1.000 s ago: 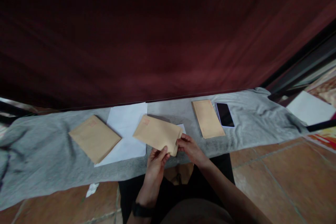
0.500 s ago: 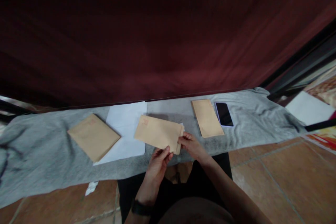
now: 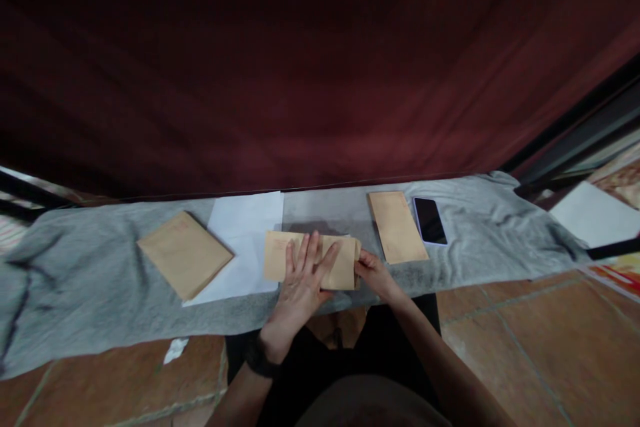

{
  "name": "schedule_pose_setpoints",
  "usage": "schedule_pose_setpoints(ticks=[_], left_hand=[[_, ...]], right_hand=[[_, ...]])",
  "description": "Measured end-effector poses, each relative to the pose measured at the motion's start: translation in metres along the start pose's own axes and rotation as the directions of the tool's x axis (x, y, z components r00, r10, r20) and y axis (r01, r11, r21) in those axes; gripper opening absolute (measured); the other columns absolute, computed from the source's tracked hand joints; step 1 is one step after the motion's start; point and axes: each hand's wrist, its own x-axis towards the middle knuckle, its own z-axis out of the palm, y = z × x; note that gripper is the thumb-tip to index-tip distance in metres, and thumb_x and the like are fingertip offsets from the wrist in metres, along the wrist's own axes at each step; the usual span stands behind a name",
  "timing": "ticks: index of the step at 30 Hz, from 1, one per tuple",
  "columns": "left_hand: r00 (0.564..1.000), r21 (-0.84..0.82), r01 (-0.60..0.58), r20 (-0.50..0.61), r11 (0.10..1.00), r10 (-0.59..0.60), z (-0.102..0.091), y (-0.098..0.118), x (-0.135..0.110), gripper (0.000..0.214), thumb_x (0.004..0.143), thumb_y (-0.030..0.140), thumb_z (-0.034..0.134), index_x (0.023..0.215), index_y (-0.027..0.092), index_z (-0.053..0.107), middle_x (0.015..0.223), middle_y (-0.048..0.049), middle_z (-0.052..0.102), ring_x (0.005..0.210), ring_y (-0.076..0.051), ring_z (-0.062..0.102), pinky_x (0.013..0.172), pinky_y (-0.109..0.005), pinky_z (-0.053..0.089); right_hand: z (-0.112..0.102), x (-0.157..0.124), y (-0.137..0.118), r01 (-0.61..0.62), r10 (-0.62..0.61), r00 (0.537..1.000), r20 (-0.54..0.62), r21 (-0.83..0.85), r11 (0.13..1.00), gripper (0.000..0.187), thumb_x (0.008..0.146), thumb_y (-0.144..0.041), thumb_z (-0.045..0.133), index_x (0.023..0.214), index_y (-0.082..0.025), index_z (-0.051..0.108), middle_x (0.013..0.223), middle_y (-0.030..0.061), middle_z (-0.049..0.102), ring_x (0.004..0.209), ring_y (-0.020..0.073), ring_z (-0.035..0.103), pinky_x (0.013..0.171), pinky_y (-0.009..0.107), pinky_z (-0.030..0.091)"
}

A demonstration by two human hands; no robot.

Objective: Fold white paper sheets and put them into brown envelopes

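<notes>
A brown paper envelope [image 3: 343, 272] with faint red print at its left end lies in front of me. Spread across its top is my left hand [image 3: 301, 280], palm down with the fingers apart. My right hand [image 3: 375, 275] pinches the envelope's right end, where the flap edge shows; its fingertips are partly hidden. Left of this envelope, white paper [image 3: 247, 217] lies on the cloth, partly covered by a stack of brown envelopes [image 3: 185, 253]. To the right is another brown envelope [image 3: 399, 227], alone or in a thin pile; I cannot tell which.
A phone [image 3: 430, 221] lies beside the right-hand envelope. Grey cloth [image 3: 95, 280] covers the long, narrow surface. Behind it hangs a dark red curtain [image 3: 320, 93]. A crumpled white scrap [image 3: 175, 350] is on the tiled floor. White paper [image 3: 597, 213] shows at far right.
The envelope has gone from tilted and held up to lying nearly level. My left hand has let go of its lower edge and flattened on top. My right hand still pinches its right end.
</notes>
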Motion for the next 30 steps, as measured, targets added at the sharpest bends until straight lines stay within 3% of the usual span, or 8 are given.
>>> schedule_pose_setpoints(ticks=[4, 10, 17, 23, 26, 30], left_hand=[[0.995, 0.058, -0.056, 0.081, 0.997, 0.051, 0.008, -0.012, 0.008, 0.113, 0.07, 0.052, 0.083, 0.16, 0.03, 0.019, 0.168, -0.0182, 0.02, 0.155, -0.039, 0.016, 0.121, -0.066, 0.014], [0.994, 0.064, -0.068, 0.09, 0.996, 0.062, 0.008, -0.005, 0.013, 0.11, 0.071, 0.053, 0.081, 0.16, 0.032, 0.02, 0.162, -0.017, 0.035, 0.152, -0.04, 0.023, 0.122, -0.067, 0.011], [0.994, 0.102, -0.071, 0.088, 0.992, 0.062, 0.008, 0.001, 0.016, 0.107, 0.075, 0.042, 0.079, 0.161, 0.033, 0.015, 0.154, -0.0114, 0.046, 0.147, -0.036, 0.034, 0.124, -0.065, 0.009], [0.995, 0.085, -0.06, 0.089, 0.995, 0.052, 0.008, 0.001, 0.015, 0.104, 0.077, 0.042, 0.077, 0.161, 0.031, 0.017, 0.154, -0.0119, 0.046, 0.145, -0.036, 0.036, 0.124, -0.064, 0.011], [0.997, 0.037, -0.022, 0.076, 0.999, 0.019, 0.011, 0.002, 0.013, 0.108, 0.073, 0.039, 0.081, 0.161, 0.028, 0.019, 0.155, -0.0135, 0.044, 0.145, -0.036, 0.036, 0.124, -0.064, 0.013], [0.999, -0.025, -0.022, 0.046, 0.999, 0.023, 0.014, 0.002, 0.01, 0.11, 0.069, 0.035, 0.083, 0.16, 0.027, 0.021, 0.152, -0.014, 0.047, 0.145, -0.036, 0.037, 0.124, -0.063, 0.014]], right_hand=[[-0.006, -0.004, 0.001, 0.01, -0.01, 1.0, 0.002, -0.015, 1.0, 0.033, 0.083, -0.052, 0.07, 0.099, -0.023, 0.074, 0.093, 0.0021, 0.076, 0.093, 0.0238, 0.07, 0.091, 0.04, 0.055], [-0.019, -0.004, 0.011, 0.054, -0.07, 0.994, -0.08, -0.189, 0.98, 0.029, 0.086, -0.047, 0.062, 0.1, -0.023, 0.073, 0.098, 0.0047, 0.076, 0.095, 0.0254, 0.07, 0.091, 0.04, 0.055], [-0.031, -0.005, 0.023, 0.008, -0.104, 0.968, -0.227, -0.391, 0.921, 0.028, 0.085, -0.037, 0.058, 0.106, -0.023, 0.068, 0.094, 0.0059, 0.075, 0.087, 0.0228, 0.069, 0.082, 0.035, 0.057], [-0.03, -0.022, -0.01, 0.066, -0.337, 0.878, -0.341, -0.609, 0.79, 0.024, 0.092, -0.035, 0.055, 0.108, -0.021, 0.068, 0.105, 0.0096, 0.07, 0.091, 0.0231, 0.067, 0.086, 0.038, 0.054], [-0.024, -0.025, -0.025, 0.057, -0.264, 0.924, -0.276, -0.585, 0.809, 0.025, 0.093, -0.032, 0.052, 0.105, -0.024, 0.071, 0.102, 0.0074, 0.073, 0.091, 0.0233, 0.068, 0.086, 0.036, 0.053], [-0.019, -0.025, -0.035, 0.005, -0.037, 0.997, -0.075, -0.386, 0.923, 0.025, 0.084, -0.027, 0.053, 0.095, -0.025, 0.076, 0.089, 0.0028, 0.074, 0.089, 0.0242, 0.068, 0.085, 0.035, 0.053]])
